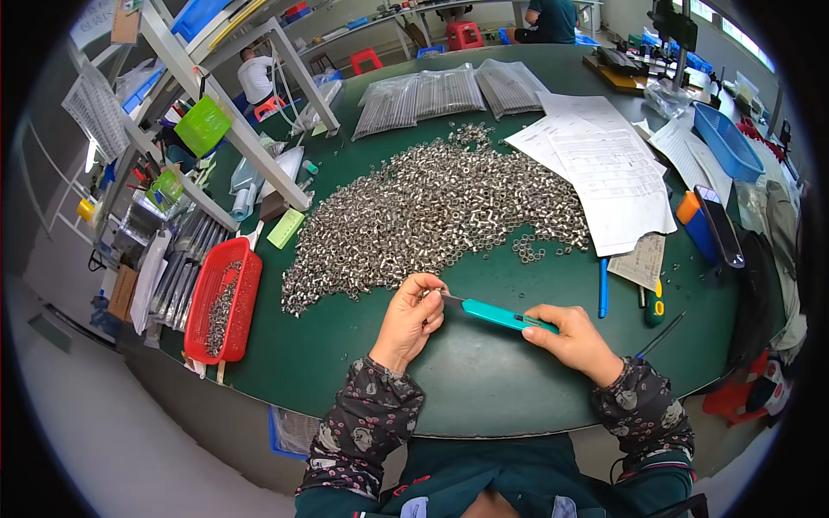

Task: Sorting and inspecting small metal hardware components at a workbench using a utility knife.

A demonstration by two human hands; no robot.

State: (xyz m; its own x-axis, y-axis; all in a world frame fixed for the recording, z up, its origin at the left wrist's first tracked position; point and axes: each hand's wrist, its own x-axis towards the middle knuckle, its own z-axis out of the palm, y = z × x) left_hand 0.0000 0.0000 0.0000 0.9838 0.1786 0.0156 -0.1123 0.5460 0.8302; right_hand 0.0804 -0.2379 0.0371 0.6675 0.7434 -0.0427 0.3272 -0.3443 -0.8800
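Head view shows a red basket left of the left hand, which pinches something too small to identify; the heap of metal rings lies just beyond, presumably for easy reach. Rightward, the teal knife points its blade at that pinch, the right hand gripping its rear end, probably for fine control.

Bright indoor light, soft glare on the green tabletop, fisheye bending toward black corners.
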